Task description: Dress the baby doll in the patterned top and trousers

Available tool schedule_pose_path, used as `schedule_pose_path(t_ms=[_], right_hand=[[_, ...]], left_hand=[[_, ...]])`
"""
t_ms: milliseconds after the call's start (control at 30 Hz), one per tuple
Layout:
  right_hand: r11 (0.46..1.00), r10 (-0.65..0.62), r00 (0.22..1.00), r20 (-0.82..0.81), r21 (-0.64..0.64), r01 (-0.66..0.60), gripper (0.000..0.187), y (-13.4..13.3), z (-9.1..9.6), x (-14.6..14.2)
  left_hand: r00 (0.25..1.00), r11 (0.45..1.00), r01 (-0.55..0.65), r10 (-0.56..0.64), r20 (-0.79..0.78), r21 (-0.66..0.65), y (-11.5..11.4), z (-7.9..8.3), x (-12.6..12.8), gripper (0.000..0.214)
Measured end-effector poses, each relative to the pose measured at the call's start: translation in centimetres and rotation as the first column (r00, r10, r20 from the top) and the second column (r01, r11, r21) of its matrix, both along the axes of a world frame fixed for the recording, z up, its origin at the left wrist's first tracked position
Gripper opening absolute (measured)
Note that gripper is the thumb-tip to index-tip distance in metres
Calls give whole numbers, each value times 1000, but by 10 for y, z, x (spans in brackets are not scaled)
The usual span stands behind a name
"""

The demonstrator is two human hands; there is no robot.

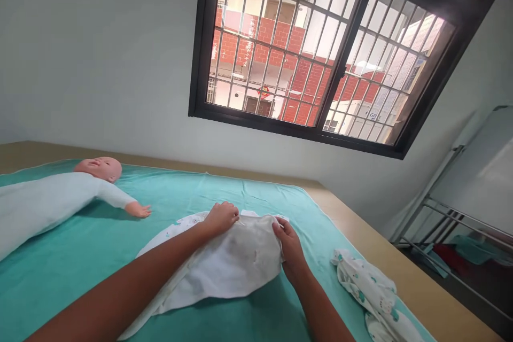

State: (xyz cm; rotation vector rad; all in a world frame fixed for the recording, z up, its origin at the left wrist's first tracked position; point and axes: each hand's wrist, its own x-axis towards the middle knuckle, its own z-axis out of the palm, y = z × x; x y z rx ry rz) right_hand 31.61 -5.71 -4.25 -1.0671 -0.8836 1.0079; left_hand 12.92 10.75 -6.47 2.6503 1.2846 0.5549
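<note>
Teal cloth (180, 187) beneath garment (244, 264); barred window (342, 61)

The left forearm (132, 280) stretches diagonally from the lower left, its hand (221, 218) palm down with curled fingers pinching. The right forearm (323, 302) rises from the lower right; the right hand (292, 240) pinches too, its thumb toward the left hand.

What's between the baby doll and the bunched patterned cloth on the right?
The head view shows a white cloth there, held by the left hand and right hand, over a green sheet.
</note>
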Motion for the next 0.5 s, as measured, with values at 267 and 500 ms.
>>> schedule_pose_path(t_ms=[267, 500], right_hand=[[951, 303, 942, 145, 18, -309, 45, -12, 10, -10], [912, 323, 511, 797, -118, -393, 23, -21, -4, -33]], left_hand=[[997, 996, -77, 78, 14, -52, 51, 5, 4, 27], [994, 994, -110, 110, -1, -18, 51, -11, 8, 21]])
